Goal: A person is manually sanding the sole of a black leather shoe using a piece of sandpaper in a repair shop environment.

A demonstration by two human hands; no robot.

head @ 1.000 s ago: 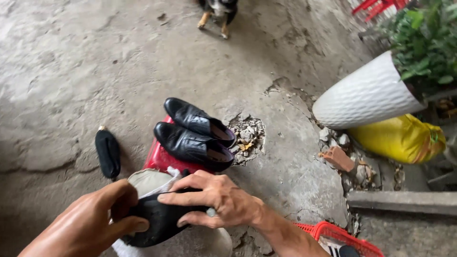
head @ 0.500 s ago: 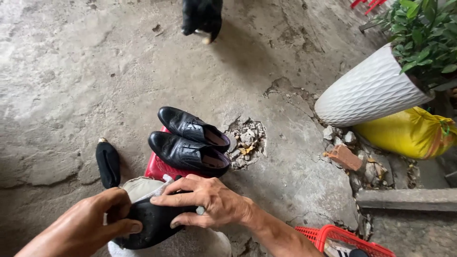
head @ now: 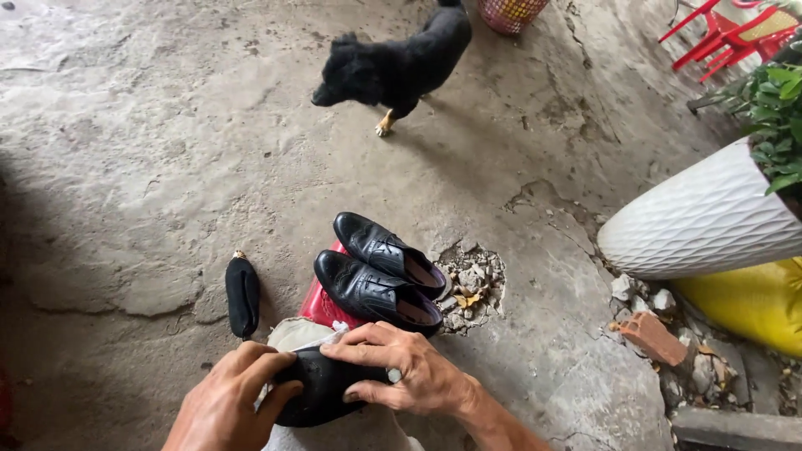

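At the bottom centre of the frame, your left hand [head: 230, 401] and right hand [head: 409, 372] both clench a black shoe [head: 322, 392], the left from its left end, the right laid over its top and right side with fingers curled down. A pale cloth [head: 292, 334] shows just behind the shoe, touching it. Just above, a pair of black shoes [head: 380, 271] lies side by side on a red bag [head: 322, 305], toes pointing to the upper left. A small black brush [head: 243, 294] lies on the concrete floor [head: 125, 167] left of them. A black dog [head: 401, 67] stands at the upper centre. A white pot [head: 693, 221] sits at the right edge, a yellow sack [head: 752, 305] below it.
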